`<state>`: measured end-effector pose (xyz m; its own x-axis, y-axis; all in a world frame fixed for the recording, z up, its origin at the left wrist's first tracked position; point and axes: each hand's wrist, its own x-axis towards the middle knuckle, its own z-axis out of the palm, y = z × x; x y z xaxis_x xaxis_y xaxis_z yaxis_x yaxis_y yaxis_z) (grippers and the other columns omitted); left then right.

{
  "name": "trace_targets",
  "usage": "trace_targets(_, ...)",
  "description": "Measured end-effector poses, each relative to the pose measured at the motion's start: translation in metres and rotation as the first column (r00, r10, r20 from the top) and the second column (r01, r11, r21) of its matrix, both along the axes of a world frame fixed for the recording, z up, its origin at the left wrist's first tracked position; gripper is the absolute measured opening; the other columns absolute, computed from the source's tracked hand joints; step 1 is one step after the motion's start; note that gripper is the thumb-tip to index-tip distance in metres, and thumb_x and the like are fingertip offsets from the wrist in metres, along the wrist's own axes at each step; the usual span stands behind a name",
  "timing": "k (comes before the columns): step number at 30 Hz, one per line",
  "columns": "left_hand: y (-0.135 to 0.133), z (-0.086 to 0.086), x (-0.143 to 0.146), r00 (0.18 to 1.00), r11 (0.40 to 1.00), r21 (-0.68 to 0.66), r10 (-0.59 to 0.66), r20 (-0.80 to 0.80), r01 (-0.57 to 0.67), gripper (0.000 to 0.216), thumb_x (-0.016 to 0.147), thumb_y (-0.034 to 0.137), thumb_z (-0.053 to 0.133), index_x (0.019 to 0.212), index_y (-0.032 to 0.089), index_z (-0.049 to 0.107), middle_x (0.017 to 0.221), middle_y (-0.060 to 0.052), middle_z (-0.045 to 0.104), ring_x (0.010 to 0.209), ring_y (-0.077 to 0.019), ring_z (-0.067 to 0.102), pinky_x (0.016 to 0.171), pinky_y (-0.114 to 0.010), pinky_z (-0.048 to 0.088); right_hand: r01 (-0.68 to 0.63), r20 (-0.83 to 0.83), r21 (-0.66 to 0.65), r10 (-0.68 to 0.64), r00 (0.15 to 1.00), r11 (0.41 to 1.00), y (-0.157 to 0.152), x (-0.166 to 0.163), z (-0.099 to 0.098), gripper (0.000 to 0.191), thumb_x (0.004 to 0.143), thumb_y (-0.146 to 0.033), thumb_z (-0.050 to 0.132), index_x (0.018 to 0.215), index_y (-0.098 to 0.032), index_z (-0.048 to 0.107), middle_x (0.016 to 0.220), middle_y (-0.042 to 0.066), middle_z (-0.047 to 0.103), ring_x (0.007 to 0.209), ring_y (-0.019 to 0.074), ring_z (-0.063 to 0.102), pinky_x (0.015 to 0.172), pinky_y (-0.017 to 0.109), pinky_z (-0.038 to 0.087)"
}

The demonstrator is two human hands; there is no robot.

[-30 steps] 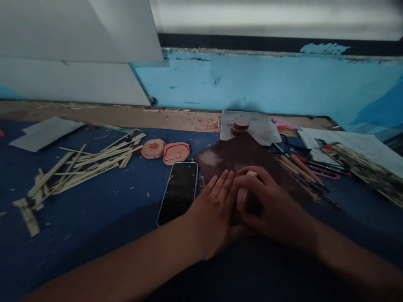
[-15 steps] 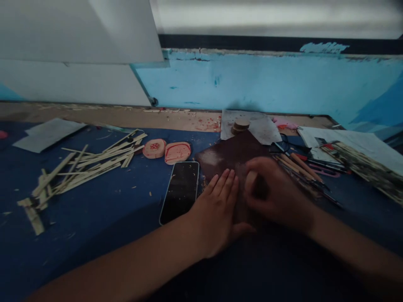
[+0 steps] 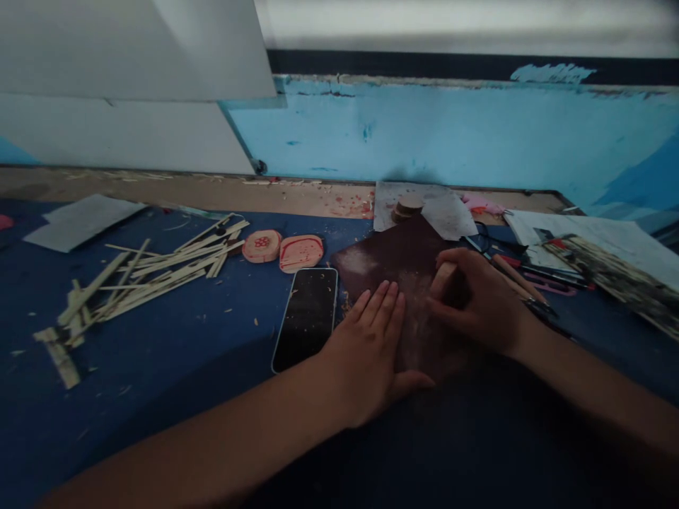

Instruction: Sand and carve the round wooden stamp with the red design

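A dark reddish-brown sheet of sandpaper (image 3: 408,244), with pale dusty patches, lies on the blue table cover. My left hand (image 3: 368,346) rests flat on its left part, fingers stretched out and thumb apart. Over the sheet's right side, my right hand (image 3: 477,297) grips a small wooden piece (image 3: 445,281) between thumb and fingers, tilted on edge; its lower edge is hard to make out in the shade. Beside my left hand lies a phone (image 3: 306,318) with wood crumbs on its dark screen.
Two wooden pieces with red markings, one round (image 3: 262,246) and one squarish (image 3: 301,253), lie behind the phone. Thin wood strips (image 3: 164,272) spread to the left. A small stack of wooden discs (image 3: 407,206) sits on paper at the back. Wooden-handled tools (image 3: 517,276) lie right.
My right hand has shifted to the right and slightly up with the wooden piece. My left hand stays flat on the sandpaper; the view has tilted slightly.
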<state>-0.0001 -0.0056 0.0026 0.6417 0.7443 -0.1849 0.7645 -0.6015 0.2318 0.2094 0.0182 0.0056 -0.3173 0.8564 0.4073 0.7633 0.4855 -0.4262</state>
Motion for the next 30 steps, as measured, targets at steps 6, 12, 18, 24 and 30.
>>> trace_targets(6, -0.0004, 0.0025, 0.0007, 0.999, 0.999, -0.021, -0.037, -0.003, 0.037, 0.101, 0.098, 0.075, 0.038, 0.164, 0.005, 0.011, 0.17, -0.018, -0.003, 0.159, -0.0319, -0.005, 0.131, -0.052, 0.009, -0.213, -0.079, -0.145, 0.203, 0.976, 0.966, -0.0045, -0.0086, 0.0004, 0.052, 0.079, -0.017, 0.071, 0.126, -0.027, 0.052, 0.125, 0.01, 0.058, 0.114, 0.0281, 0.064, 0.098, 0.045, 0.056)
trace_targets(12, -0.0012, -0.0007, -0.0018, 1.0, 1.0, -0.015, -0.026, 0.006, 0.026, 0.102, 0.097, 0.076, 0.037, 0.164, 0.004, 0.013, 0.17, -0.018, -0.002, 0.159, -0.031, -0.006, 0.131, -0.051, 0.007, -0.178, -0.071, -0.125, 0.17, 0.983, 0.976, -0.0048, -0.0036, 0.0006, 0.05, 0.078, -0.016, 0.071, 0.124, -0.026, 0.053, 0.123, 0.01, 0.059, 0.114, 0.0281, 0.063, 0.098, 0.045, 0.055)
trace_targets(18, -0.0008, -0.0013, -0.0021, 0.999, 1.0, 0.017, -0.004, 0.032, 0.003, 0.107, 0.094, 0.082, 0.035, 0.163, 0.001, 0.018, 0.169, -0.021, 0.0, 0.159, -0.033, -0.001, 0.131, -0.052, 0.012, -0.031, -0.005, 0.017, 0.031, 0.999, 0.999, -0.002, -0.0003, 0.0003, 0.053, 0.075, -0.02, 0.076, 0.122, -0.025, 0.053, 0.12, 0.012, 0.06, 0.11, 0.0337, 0.064, 0.093, 0.052, 0.057)
trace_targets(24, -0.0004, 0.0021, -0.0013, 1.0, 1.0, -0.015, -0.013, 0.016, 0.013, 0.103, 0.096, 0.079, 0.037, 0.164, 0.004, 0.016, 0.17, -0.019, -0.001, 0.159, -0.0317, -0.003, 0.131, -0.051, 0.009, -0.163, -0.053, -0.094, 0.158, 0.986, 0.982, -0.0004, -0.0018, -0.0007, 0.052, 0.078, -0.018, 0.071, 0.125, -0.027, 0.052, 0.124, 0.011, 0.06, 0.113, 0.0296, 0.064, 0.097, 0.049, 0.056)
trace_targets(30, 0.0002, -0.0004, -0.0012, 0.999, 0.999, -0.012, -0.044, -0.025, 0.044, 0.098, 0.099, 0.074, 0.034, 0.164, 0.005, 0.012, 0.17, -0.019, -0.003, 0.159, -0.0322, -0.006, 0.131, -0.052, 0.007, -0.248, -0.081, -0.167, 0.237, 0.968, 0.954, -0.0056, -0.0064, 0.0009, 0.052, 0.078, -0.014, 0.069, 0.125, -0.029, 0.052, 0.128, 0.01, 0.058, 0.116, 0.0277, 0.063, 0.1, 0.045, 0.055)
